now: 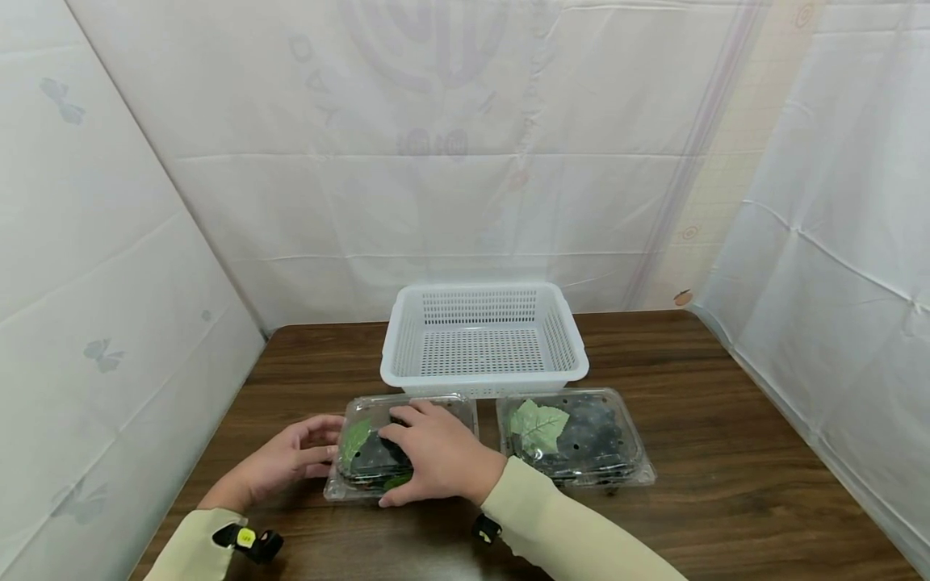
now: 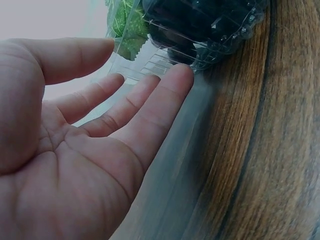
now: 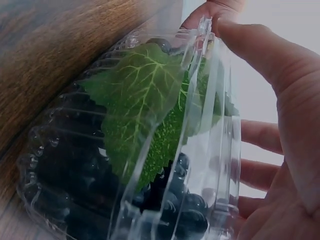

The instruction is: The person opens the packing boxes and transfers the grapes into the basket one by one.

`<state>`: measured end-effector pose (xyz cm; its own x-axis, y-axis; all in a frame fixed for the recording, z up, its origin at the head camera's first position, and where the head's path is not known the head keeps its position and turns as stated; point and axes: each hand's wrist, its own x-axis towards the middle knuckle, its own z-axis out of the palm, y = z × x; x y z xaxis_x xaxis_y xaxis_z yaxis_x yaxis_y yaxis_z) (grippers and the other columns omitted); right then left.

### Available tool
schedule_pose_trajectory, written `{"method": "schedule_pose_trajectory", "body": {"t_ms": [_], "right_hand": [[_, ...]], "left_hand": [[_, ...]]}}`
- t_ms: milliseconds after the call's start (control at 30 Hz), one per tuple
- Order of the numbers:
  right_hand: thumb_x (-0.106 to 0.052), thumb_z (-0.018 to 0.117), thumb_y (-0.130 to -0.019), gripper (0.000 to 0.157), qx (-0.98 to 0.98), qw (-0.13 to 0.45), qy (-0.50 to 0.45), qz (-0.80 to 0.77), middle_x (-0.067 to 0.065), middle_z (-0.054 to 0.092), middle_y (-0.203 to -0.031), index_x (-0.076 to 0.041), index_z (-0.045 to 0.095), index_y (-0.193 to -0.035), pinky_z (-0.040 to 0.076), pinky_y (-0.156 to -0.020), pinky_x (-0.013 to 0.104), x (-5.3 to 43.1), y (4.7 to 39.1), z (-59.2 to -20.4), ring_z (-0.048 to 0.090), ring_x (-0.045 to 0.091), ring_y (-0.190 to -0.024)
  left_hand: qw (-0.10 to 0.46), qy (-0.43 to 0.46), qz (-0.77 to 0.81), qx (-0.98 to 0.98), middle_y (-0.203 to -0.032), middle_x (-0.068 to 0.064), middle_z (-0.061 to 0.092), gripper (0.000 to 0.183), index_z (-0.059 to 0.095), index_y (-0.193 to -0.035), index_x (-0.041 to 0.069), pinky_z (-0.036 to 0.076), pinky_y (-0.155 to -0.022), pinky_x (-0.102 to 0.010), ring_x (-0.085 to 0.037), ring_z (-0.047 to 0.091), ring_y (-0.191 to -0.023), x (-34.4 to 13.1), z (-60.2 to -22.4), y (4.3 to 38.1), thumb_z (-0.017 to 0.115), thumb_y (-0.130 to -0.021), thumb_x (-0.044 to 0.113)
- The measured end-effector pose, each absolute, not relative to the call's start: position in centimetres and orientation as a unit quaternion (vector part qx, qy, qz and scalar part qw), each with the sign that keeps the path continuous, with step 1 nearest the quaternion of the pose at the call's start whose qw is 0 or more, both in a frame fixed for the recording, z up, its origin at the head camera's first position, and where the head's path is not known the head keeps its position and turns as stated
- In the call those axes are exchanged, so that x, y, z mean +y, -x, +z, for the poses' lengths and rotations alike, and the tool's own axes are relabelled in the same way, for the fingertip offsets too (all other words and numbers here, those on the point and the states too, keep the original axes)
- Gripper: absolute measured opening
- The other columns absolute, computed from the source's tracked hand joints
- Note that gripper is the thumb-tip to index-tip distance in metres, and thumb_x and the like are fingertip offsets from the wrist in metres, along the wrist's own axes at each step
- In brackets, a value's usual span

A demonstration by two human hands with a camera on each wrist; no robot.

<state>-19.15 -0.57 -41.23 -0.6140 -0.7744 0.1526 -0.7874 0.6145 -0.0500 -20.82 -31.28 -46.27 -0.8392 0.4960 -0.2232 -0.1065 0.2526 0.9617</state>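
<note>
A clear plastic clamshell box of dark grapes with a green leaf lies on the table, left of centre. My right hand rests over its lid with fingers spread, the thumb down by the near edge. In the right wrist view that thumb reaches the box's rim, and the other fingers show beyond the clear lid. My left hand is at the left end of the same box, palm turned toward it. Its loosely bent fingertips are right at the box's side in the left wrist view.
A second clear clamshell box with dark fruit and a pale green leaf lies to the right. Behind both boxes stands a white perforated plastic basket. The brown wooden table is enclosed by white sheeting.
</note>
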Motion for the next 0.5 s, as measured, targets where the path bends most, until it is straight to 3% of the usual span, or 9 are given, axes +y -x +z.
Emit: {"method": "schedule_pose_trajectory", "body": {"t_ms": [300,500], "right_hand": [[-0.073,0.07,-0.083,0.076,-0.902,0.066,-0.427,0.018,0.002,0.055,-0.15,-0.027,0.059,-0.142,0.047,-0.113,0.039,-1.2,18.86,-40.99,0.051,0.024,-0.137],[-0.076,0.069,-0.081,0.078,-0.91,0.062,-0.411,-0.001,0.002,0.054,-0.15,-0.029,0.058,-0.143,0.048,-0.112,0.041,-1.65,18.65,-41.03,0.052,0.024,-0.135]], "left_hand": [[0.274,-0.148,0.594,0.741,-0.145,-0.03,0.041,0.066,0.023,-0.157,-0.002,0.059,-0.098,-0.037,-0.017,0.063,-0.119,-31.53,-46.53,20.95,0.059,-0.104,0.015],[0.278,-0.155,0.596,0.737,-0.145,-0.032,0.04,0.068,0.02,-0.157,-0.004,0.059,-0.098,-0.037,-0.019,0.063,-0.12,-31.38,-46.55,21.01,0.059,-0.104,0.013]]}}
